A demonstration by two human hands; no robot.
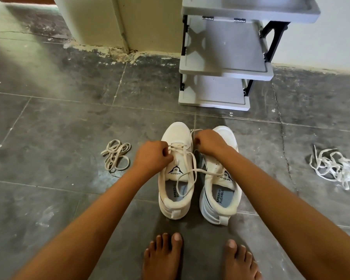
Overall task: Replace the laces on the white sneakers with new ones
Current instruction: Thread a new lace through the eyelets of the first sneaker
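Pinching the lace at the eyelets with the left hand, gripping its other run in the right hand, both over the left sneaker, set on the floor just beside the right sneaker. Mid-threading, by the few crossings; next calls for feeding an end through the following eyelet, evenly tensioned. Legible: "SPEED" on the tongues, "SPEED FLEXIBLE" on the insoles.

We lose some eyelets of the left sneaker under the left hand, and the forefoot of the right sneaker under the right hand — curled fingers hide where each grips the lace. The grey rack runs off the top edge, the bare feet off the bottom.
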